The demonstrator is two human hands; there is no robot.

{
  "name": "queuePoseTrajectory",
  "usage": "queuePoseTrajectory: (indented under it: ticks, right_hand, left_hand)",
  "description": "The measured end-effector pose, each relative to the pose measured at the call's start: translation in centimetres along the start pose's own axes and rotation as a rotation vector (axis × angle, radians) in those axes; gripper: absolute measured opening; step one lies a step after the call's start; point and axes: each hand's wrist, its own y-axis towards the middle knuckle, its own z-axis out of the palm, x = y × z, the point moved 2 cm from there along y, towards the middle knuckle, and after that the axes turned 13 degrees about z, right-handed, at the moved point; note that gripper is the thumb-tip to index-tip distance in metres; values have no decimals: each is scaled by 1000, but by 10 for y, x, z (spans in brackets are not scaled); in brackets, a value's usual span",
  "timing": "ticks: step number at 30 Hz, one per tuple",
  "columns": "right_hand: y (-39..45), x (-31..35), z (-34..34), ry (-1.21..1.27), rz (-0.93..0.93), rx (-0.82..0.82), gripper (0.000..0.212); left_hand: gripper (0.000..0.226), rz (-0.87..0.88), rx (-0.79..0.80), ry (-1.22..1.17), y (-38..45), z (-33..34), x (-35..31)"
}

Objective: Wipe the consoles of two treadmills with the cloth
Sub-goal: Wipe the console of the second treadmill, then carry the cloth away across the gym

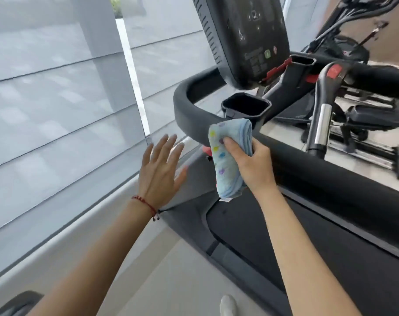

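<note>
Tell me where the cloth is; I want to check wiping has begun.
In the head view, centre frame, the folded blue cloth is gripped in the right hand, below the cup holder and well short of the console.

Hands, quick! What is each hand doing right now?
Left hand: open, fingers spread, holding nothing.
Right hand: closed around the folded blue cloth, in front of the treadmill handrail.

Head view, tilted, looking down, close over treadmill (308,224).
</note>
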Motion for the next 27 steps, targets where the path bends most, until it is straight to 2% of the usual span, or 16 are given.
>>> queuePoseTrajectory:
  ticks: [12, 20, 27]
  right_hand:
    - [-166, -173, -132, 34, 389, -469, 6]
    - [-308, -245, -260, 184, 596, -830, 13]
    - [-442, -274, -348, 319, 661, -1139, 10]
  left_hand:
    - [49, 255, 241, -320, -88, 42, -173]
    - [51, 520, 421, -505, -113, 53, -347]
    - [52, 758, 506, -640, -126, 35, -508]
